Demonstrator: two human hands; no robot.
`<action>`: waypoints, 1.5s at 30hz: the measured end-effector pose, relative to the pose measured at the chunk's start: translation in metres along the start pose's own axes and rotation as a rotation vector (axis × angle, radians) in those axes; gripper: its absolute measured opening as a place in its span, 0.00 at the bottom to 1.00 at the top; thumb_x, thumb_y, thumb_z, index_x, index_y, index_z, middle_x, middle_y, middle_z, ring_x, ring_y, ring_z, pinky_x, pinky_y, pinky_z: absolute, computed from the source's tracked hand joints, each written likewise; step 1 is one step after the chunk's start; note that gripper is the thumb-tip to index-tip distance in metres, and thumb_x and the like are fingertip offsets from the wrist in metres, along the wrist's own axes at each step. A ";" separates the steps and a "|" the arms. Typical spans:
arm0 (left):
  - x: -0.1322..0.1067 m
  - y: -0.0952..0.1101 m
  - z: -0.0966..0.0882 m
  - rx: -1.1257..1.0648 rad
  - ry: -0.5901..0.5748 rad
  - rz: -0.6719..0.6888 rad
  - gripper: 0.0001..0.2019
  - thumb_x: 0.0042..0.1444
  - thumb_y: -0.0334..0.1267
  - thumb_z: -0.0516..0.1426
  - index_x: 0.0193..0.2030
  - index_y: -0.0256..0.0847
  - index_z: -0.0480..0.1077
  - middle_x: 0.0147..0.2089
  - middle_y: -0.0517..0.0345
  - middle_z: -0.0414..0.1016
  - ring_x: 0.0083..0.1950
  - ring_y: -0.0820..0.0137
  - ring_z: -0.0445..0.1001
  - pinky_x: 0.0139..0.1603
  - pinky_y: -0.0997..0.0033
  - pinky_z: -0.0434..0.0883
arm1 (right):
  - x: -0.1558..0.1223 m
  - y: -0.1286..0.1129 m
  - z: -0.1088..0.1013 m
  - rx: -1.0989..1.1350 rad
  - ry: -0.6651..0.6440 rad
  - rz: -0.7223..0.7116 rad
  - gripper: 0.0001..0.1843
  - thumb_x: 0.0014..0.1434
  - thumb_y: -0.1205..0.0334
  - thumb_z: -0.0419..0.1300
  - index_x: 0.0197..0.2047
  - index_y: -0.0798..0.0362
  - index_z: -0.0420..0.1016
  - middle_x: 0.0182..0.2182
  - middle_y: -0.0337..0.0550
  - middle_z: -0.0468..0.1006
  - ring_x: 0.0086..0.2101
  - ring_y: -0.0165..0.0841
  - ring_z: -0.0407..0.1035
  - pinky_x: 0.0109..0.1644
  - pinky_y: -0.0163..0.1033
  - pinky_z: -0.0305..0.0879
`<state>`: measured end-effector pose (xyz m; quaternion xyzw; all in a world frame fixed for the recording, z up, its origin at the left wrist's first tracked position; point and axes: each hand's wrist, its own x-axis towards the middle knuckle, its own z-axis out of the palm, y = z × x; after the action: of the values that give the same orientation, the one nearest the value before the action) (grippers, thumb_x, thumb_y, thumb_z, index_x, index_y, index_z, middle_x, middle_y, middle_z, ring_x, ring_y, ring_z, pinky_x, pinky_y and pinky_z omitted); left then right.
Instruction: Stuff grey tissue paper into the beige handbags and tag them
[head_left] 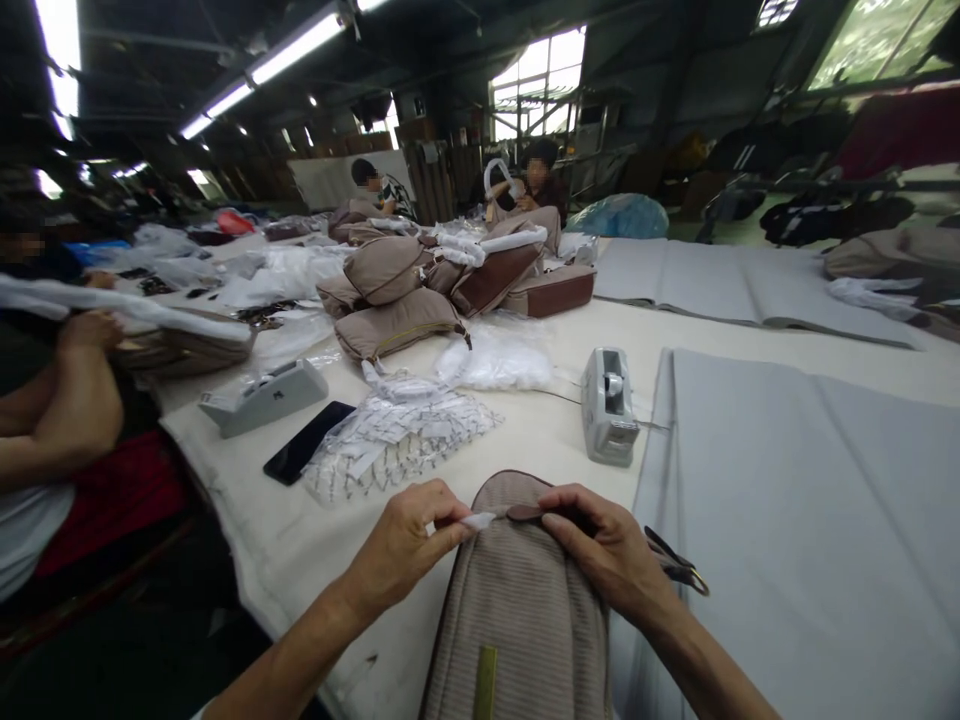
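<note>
A taupe ribbed fabric bag with dark red piping lies in front of me at the table's near edge. Over its far end, my left hand pinches a small white piece of soft wrapping. Close by on the right, my right hand grips a brown leather tab between thumb and fingers. The white piece and the tab nearly meet at their tips. A dark strap with a brass ring sticks out beyond my right wrist. Lower on the bag shows a yellow-green strip.
A grey tape dispenser stands ahead, another dispenser to the left beside a black phone. Clear bags of tags lie between. Bags pile up behind; grey sheets cover the right. A co-worker's arm is at left.
</note>
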<state>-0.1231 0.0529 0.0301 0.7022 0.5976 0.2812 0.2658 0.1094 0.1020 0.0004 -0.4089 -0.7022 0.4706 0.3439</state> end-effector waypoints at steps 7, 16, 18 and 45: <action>0.010 0.010 0.006 0.243 -0.014 0.170 0.06 0.57 0.37 0.57 0.33 0.41 0.75 0.31 0.59 0.72 0.36 0.69 0.69 0.39 0.70 0.62 | 0.000 0.005 -0.002 0.041 0.008 -0.029 0.09 0.57 0.58 0.58 0.40 0.51 0.74 0.35 0.40 0.78 0.38 0.33 0.71 0.44 0.37 0.65; 0.019 0.026 0.015 0.233 -0.011 0.238 0.05 0.57 0.34 0.57 0.36 0.42 0.75 0.32 0.58 0.71 0.36 0.70 0.69 0.39 0.72 0.63 | 0.004 0.000 0.005 -0.014 0.035 -0.112 0.06 0.57 0.62 0.59 0.39 0.50 0.76 0.35 0.38 0.79 0.37 0.32 0.72 0.43 0.36 0.66; 0.023 0.032 0.018 0.223 -0.025 0.258 0.06 0.57 0.33 0.56 0.35 0.41 0.75 0.32 0.58 0.70 0.36 0.70 0.69 0.39 0.73 0.63 | 0.003 0.000 0.006 -0.064 0.032 -0.167 0.10 0.58 0.62 0.58 0.43 0.48 0.75 0.38 0.39 0.79 0.39 0.33 0.72 0.45 0.37 0.66; 0.051 0.030 0.020 -0.223 -0.111 -0.104 0.07 0.50 0.37 0.57 0.25 0.36 0.72 0.25 0.62 0.70 0.30 0.74 0.66 0.31 0.77 0.60 | 0.025 -0.006 -0.003 0.113 -0.184 0.111 0.12 0.52 0.56 0.60 0.34 0.56 0.74 0.26 0.37 0.71 0.28 0.28 0.61 0.30 0.31 0.55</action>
<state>-0.0818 0.0986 0.0415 0.6507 0.5827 0.2925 0.3894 0.0997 0.1239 0.0092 -0.3824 -0.6794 0.5632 0.2739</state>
